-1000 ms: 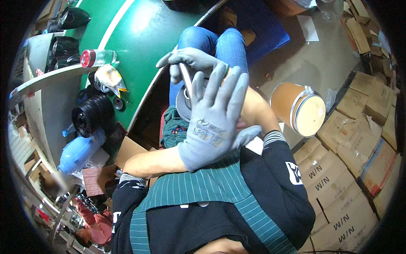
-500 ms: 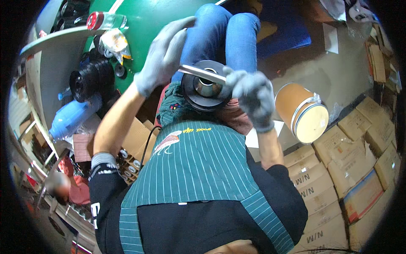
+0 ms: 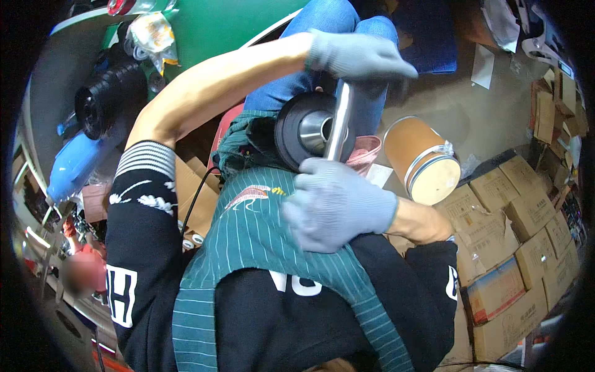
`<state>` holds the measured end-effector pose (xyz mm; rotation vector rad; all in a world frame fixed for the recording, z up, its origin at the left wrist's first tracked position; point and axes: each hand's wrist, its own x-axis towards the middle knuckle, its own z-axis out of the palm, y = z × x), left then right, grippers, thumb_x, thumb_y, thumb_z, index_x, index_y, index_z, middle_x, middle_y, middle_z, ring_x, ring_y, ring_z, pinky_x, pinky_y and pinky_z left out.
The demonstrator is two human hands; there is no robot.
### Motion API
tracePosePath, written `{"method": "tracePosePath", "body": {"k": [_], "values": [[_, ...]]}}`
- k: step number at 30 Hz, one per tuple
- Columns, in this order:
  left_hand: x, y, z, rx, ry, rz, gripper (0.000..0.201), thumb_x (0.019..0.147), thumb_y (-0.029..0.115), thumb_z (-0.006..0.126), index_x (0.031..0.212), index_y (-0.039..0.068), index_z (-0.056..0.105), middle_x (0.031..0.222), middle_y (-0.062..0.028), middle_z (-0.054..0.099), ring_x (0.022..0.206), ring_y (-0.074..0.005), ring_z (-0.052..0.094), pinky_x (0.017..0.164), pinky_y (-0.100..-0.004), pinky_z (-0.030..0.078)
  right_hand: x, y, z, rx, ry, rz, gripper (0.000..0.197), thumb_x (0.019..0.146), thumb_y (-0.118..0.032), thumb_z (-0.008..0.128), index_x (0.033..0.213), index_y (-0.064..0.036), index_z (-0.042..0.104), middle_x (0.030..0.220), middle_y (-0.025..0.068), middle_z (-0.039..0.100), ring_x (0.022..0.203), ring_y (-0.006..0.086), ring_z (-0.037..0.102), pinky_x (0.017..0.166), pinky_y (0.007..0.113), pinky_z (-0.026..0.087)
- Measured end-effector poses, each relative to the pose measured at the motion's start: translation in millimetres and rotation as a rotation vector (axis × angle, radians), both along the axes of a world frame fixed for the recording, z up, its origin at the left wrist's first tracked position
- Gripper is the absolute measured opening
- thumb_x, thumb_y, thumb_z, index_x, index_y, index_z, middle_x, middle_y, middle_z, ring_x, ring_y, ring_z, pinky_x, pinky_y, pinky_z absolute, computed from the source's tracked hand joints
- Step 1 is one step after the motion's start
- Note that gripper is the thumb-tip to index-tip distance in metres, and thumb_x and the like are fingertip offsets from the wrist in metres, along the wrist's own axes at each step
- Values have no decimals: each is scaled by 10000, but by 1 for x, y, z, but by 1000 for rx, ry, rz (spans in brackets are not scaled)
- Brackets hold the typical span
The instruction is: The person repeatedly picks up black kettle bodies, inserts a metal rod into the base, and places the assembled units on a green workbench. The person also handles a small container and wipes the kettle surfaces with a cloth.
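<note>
A shiny metal bar [image 3: 339, 121] stands nearly lengthwise in front of me, over the right part of a round black disc [image 3: 292, 139]. The disc rests on my lap and carries a silver metal cup-shaped centre [image 3: 315, 131]. My right hand [image 3: 338, 204], in a grey knit glove, is closed around the bar's near end. Also gloved, my left hand [image 3: 362, 57] reaches across from the left at the bar's far end, its fingers pointing right. Motion smears those fingers, and their grip cannot be made out.
To the right stand a brown fibre drum [image 3: 412, 152] with a pale lid and stacked cardboard boxes [image 3: 496, 223]. On the left lie black spools [image 3: 108, 99], a blue bottle-shaped container [image 3: 74, 164] and a plastic bag [image 3: 152, 34]. A person in red [image 3: 90, 266] is at the lower left.
The bar has turned from crosswise over the disc to nearly lengthwise. My right hand has come nearer my chest, and my left hand has swung right to the bar's far end.
</note>
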<state>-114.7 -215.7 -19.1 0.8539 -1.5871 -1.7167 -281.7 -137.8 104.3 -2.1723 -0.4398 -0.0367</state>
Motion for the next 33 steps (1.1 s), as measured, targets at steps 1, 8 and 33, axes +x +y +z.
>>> {"method": "tracePosePath", "body": {"k": [1, 8, 33], "values": [[-15, -10, 4, 19, 8, -129, 579, 1154, 463, 451, 1085, 3, 795, 816, -87, 740, 735, -154, 673, 729, -335, 562, 24, 1, 2, 16, 95, 78, 284, 888, -325, 624, 712, -103, 616, 554, 25, 544, 501, 220, 591, 602, 380, 482], [-13, -7, 0, -240, 78, 70, 484, 1134, 416, 486, 1289, 33, 737, 1021, -145, 768, 892, -260, 733, 881, -400, 580, 51, -6, 12, 49, 217, 48, 436, 929, -364, 662, 1115, 22, 736, 650, 91, 682, 641, 281, 732, 605, 424, 572], [-71, 139, 124, -254, -1644, 663, 176, 958, 200, 624, 905, 106, 763, 753, -111, 761, 697, -347, 776, 616, -453, 619, 70, -50, -76, 1987, -25, -570, 1158, 932, -924, 310, 1755, -178, -19, 1709, 339, 275, 1629, 481, 181, 1294, 672, 79]]}}
